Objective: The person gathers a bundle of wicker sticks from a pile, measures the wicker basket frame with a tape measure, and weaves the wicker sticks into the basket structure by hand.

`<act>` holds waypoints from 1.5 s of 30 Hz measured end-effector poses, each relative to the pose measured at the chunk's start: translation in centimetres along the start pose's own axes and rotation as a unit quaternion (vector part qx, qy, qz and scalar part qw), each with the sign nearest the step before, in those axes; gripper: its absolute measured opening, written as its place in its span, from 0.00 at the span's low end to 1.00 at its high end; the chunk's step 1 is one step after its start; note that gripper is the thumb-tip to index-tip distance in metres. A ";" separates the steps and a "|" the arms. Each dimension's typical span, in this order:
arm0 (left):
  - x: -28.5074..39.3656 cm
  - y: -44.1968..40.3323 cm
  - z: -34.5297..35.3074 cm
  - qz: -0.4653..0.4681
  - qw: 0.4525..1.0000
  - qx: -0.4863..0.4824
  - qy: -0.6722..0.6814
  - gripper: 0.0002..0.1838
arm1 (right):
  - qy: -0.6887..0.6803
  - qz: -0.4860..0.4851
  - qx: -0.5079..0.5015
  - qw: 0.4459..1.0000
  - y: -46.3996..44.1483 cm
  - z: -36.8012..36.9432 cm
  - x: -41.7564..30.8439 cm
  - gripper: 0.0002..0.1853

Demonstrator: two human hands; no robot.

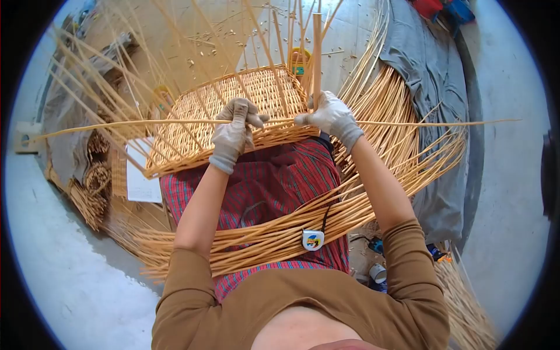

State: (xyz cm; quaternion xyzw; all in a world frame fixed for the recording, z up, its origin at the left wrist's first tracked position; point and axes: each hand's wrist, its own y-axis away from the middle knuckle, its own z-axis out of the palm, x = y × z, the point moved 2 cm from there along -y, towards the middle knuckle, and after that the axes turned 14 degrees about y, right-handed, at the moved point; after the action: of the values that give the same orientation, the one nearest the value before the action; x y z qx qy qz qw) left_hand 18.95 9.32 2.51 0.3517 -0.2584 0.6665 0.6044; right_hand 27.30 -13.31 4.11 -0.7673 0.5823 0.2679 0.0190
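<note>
A long, thin wicker rod [420, 123] stretches sideways across the near edge of a partly woven wicker basket [192, 108]. My left hand [234, 129], in a pale work glove, is closed on the rod near its middle. To its right, my right hand [333, 118], gloved too, pinches the same rod at the basket's near right corner. Just above that hand stands a thick upright stake [317, 52]; whether the fingers touch it I cannot tell. Several tall stakes rise from the basket's edges.
A bundle of wicker rods [256, 248] lies over my lap on a red checked cloth [251, 195], with a tape measure [313, 240] on top. More rods [382, 108] lie right, partly under a grey cloth [434, 76]. A white sheet [142, 175] lies left.
</note>
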 end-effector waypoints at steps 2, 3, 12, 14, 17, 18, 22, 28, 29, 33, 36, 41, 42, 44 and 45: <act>1.9 -1.2 3.7 -0.028 0.993 -0.031 -0.106 0.14 | 0.034 0.029 0.052 0.998 0.5 -0.1 -0.6 0.33; 3.4 -1.8 6.3 -0.041 0.976 -0.056 -0.209 0.14 | 0.035 0.035 0.050 0.998 0.8 0.4 -1.1 0.33; 6.4 -19.5 23.4 0.225 0.690 -0.268 -0.633 0.26 | 0.097 0.105 0.287 0.947 -0.4 4.3 -0.7 0.15; 3.9 -15.0 28.2 0.221 0.726 -0.258 -0.598 0.36 | 0.092 0.118 0.291 0.945 -1.3 3.8 -0.5 0.14; 2.6 -9.5 26.4 0.301 0.727 -0.137 -0.602 0.42 | 0.085 0.131 0.229 0.961 -0.8 3.9 -0.3 0.15; 3.0 -7.7 24.5 0.275 0.769 -0.207 -0.539 0.38 | 0.115 0.140 0.186 0.966 -1.1 3.8 -0.2 0.15; 3.7 4.6 13.8 -0.008 0.810 -0.322 -0.490 0.21 | 0.151 0.132 0.343 0.918 -2.0 5.9 0.5 0.13; -0.1 20.1 -1.1 -0.327 0.821 -0.142 -0.447 0.17 | 0.117 0.115 0.278 0.947 -0.8 3.4 -0.9 0.31; 0.0 20.4 -1.0 -0.327 0.824 -0.136 -0.442 0.17 | 0.124 0.110 0.290 0.943 -0.1 3.3 -0.9 0.36; 0.6 18.7 -1.9 -0.131 0.884 -0.159 -0.419 0.19 | 0.202 -0.060 0.494 0.844 4.4 3.6 -2.2 0.40; 3.1 13.5 -4.0 0.113 0.782 -0.017 -0.613 0.21 | -0.263 -0.131 0.230 0.928 5.0 5.9 -4.1 0.36; -0.1 7.2 -7.0 0.128 0.531 -0.040 -0.837 0.27 | -0.330 -0.107 0.197 0.917 -2.6 9.1 -9.6 0.25; -0.2 7.2 -7.2 0.132 0.562 -0.030 -0.816 0.24 | -0.377 -0.001 0.155 0.913 -4.5 10.0 -9.2 0.21; -0.2 6.8 -8.2 0.143 0.593 -0.015 -0.792 0.23 | -0.408 0.102 0.105 0.901 -5.5 10.4 -9.6 0.21; -0.7 7.3 -8.3 0.146 0.625 -0.004 -0.767 0.22 | -0.574 0.137 0.104 0.800 -4.8 10.3 -9.6 0.24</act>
State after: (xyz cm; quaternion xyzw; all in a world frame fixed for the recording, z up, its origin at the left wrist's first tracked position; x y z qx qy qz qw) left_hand 10.51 14.27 -2.56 0.6904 -0.6794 0.2341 0.0834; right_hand 25.91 0.26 -1.90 -0.3783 0.5885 0.5971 0.3924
